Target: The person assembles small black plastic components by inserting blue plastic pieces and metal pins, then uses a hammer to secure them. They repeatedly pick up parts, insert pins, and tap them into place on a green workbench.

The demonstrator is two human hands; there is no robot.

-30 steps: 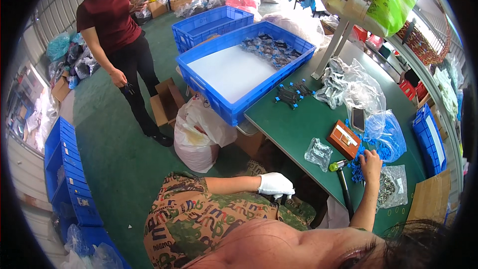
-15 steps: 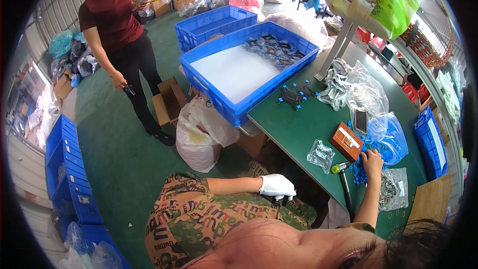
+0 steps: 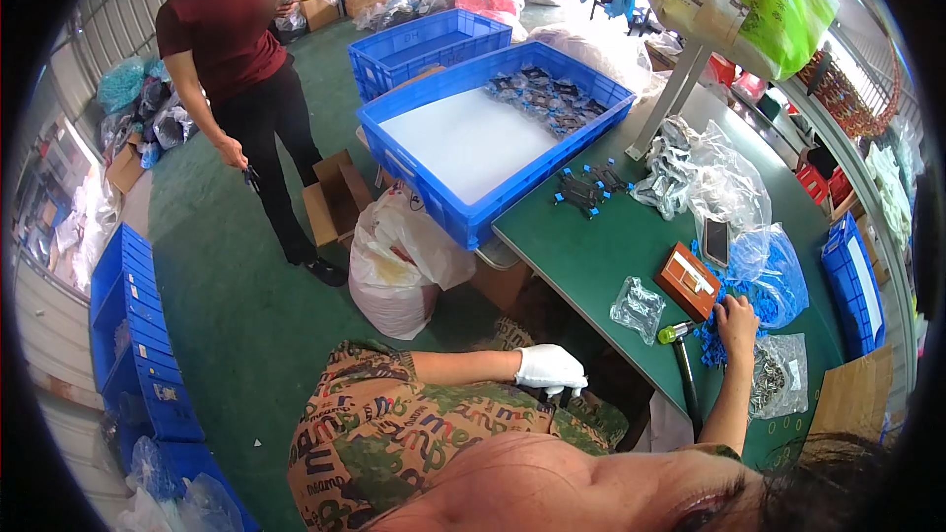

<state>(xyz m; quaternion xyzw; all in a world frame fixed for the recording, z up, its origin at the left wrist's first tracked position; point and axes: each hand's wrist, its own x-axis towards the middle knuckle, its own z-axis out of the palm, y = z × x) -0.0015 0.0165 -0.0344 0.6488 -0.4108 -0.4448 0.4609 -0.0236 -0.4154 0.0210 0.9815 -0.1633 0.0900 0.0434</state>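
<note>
My left hand [image 3: 549, 368], in a white glove, is closed over my lap. A dark piece shows just below its fingers, too little of it to name. On the green table [image 3: 581, 266], my bare right hand [image 3: 737, 328] rests with bent, slightly parted fingers on a pile of small blue plastic parts [image 3: 711, 343]; nothing shows held in it. Beside that hand lie a brown wooden block [image 3: 687, 282] with a pale metal inset and a hammer [image 3: 685, 369] with a yellow-green head end. A clear bag of small metal parts [image 3: 778, 376] lies right of my wrist.
A blue crate [image 3: 424, 172] holds black-and-blue assemblies; similar pieces [image 3: 583, 189] lie on the table. Around are a phone [image 3: 715, 242], clear plastic bags [image 3: 724, 187], a metal post [image 3: 675, 99], a white sack [image 3: 399, 266] and an open carton [image 3: 335, 199]. Another person [image 3: 222, 39] stands at left.
The view has shifted very slightly. Both my hands keep nearly the same places. The other person's head and lowered hand have moved a little.
</note>
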